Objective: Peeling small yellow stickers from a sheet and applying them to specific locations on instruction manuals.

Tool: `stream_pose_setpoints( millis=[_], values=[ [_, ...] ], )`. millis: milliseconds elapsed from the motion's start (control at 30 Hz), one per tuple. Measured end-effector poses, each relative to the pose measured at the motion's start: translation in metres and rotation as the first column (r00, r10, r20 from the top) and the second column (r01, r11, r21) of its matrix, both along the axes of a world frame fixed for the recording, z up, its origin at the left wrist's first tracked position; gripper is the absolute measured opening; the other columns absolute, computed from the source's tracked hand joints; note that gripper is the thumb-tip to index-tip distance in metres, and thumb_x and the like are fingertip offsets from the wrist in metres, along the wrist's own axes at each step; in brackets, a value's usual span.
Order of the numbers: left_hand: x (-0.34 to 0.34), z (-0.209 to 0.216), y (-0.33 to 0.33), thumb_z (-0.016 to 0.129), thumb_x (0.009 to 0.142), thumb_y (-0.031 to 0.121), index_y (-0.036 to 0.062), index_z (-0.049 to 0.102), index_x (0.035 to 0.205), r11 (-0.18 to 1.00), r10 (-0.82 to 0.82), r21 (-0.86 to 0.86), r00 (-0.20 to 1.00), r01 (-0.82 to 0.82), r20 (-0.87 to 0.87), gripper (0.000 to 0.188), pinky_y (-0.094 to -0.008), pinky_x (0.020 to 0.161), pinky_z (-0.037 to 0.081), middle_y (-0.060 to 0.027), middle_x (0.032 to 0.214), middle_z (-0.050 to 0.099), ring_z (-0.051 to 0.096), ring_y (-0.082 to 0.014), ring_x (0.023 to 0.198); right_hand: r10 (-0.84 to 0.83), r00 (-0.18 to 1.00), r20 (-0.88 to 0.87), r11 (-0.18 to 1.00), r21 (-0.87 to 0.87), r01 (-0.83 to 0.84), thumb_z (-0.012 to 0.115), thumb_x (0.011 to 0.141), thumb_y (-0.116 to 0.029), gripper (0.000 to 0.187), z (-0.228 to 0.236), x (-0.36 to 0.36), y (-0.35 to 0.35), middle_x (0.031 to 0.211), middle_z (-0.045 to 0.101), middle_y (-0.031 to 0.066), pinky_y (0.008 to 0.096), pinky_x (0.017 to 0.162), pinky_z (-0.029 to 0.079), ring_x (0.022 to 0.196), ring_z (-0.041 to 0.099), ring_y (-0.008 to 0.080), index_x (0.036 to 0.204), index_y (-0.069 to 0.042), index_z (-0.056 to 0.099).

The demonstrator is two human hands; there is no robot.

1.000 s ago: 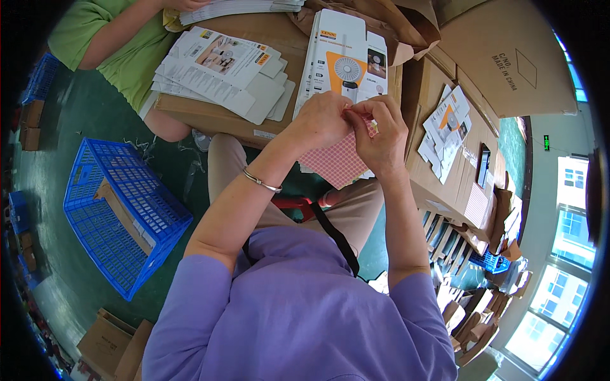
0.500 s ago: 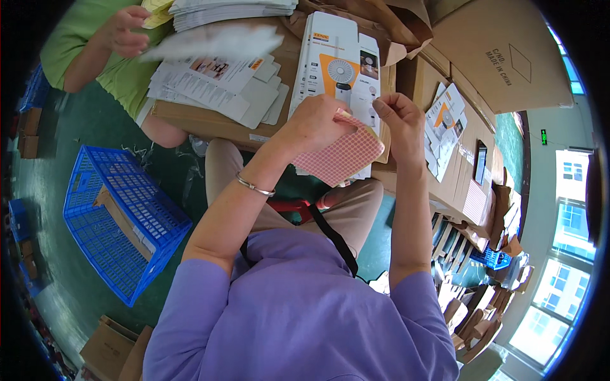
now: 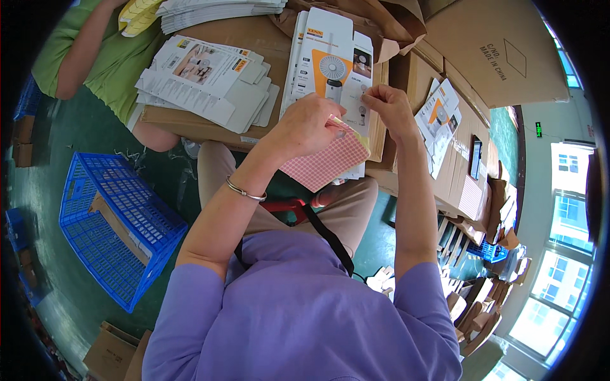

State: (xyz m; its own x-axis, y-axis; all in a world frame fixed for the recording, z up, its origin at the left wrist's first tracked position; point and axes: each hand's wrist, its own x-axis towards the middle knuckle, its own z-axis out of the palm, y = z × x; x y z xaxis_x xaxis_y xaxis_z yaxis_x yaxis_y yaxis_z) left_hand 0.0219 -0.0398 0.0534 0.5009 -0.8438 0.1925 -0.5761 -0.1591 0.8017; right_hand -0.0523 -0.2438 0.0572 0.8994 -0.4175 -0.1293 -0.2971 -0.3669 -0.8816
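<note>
In the head view, the left hand (image 3: 309,124) has its grip closed on the upper edge of a pink gridded sheet (image 3: 321,165), which slants down from the fingers above the person's lap. The right hand (image 3: 393,111) is just beside the sheet, over the printed face of a flattened box; its grip is narrow, thumb and forefinger brought together at the tips, and whether something tiny sits between them I cannot tell. A metal bracelet (image 3: 244,192) circles the left wrist.

Beyond the hands, a stack of white and orange flattened boxes (image 3: 324,38) lies on a large cardboard box (image 3: 171,117), each printed with a small fan. To its left lies a fanned-out pile of white flattened boxes (image 3: 210,70). At the upper left is a co-worker's green shirt (image 3: 114,76).

To the right, a few loose flattened boxes (image 3: 438,127) and a dark phone (image 3: 475,157) lie on another carton (image 3: 452,166). On the green floor at the left, a blue plastic crate (image 3: 121,222) stands tilted.
</note>
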Motion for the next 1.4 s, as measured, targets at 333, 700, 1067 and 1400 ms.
stream_pose_setpoints(
  millis=[333,700,1067,1400],
  values=[
    [0.007,-0.006,-0.005,0.068,0.075,0.010,-0.0004,0.067,0.100,0.997,-0.025,0.074,0.999,0.028,-0.048,0.027,-0.0349,0.078,0.050,-0.0174,0.086,0.067,0.063,-0.0279,0.087,0.015,0.999,-0.048,0.998,-0.067,-0.018,0.068,0.073,-0.007,0.014,-0.011,0.013,-0.009,0.070,0.061,0.0029,0.0249,0.058,0.044,0.063,0.052,0.0084,0.080,0.005,0.066],
    [0.005,-0.009,-0.006,0.062,0.074,0.008,0.0024,0.070,0.097,1.000,-0.010,0.029,0.999,0.011,-0.035,0.024,-0.0385,0.083,0.049,-0.0209,0.087,0.066,0.063,-0.0320,0.087,-0.033,0.997,-0.071,0.976,-0.216,0.017,0.069,0.071,-0.012,0.016,-0.014,0.014,-0.005,0.066,0.061,0.0042,0.0261,0.057,0.045,0.059,0.053,0.0091,0.077,0.003,0.066],
    [0.005,-0.016,-0.007,0.063,0.074,0.009,0.0019,0.069,0.096,0.999,0.012,-0.031,1.000,-0.012,-0.011,0.023,-0.0383,0.083,0.049,-0.0199,0.090,0.066,0.063,-0.0323,0.088,-0.171,0.964,-0.205,0.933,-0.347,0.092,0.072,0.073,-0.020,0.026,-0.012,0.009,-0.010,0.068,0.062,0.0076,0.0288,0.055,0.048,0.058,0.058,0.0141,0.083,0.002,0.062],
    [0.006,0.004,0.002,0.069,0.076,0.010,-0.0011,0.065,0.101,1.000,-0.015,-0.018,0.984,0.012,-0.177,0.028,-0.0310,0.077,0.051,-0.0158,0.098,0.066,0.066,-0.0241,0.085,-0.337,0.941,-0.024,0.941,0.025,0.338,0.071,0.081,-0.021,0.020,-0.013,0.002,-0.004,0.062,0.056,-0.0010,0.0222,0.050,0.044,0.053,0.051,0.0076,0.081,-0.002,0.063]
  ],
)
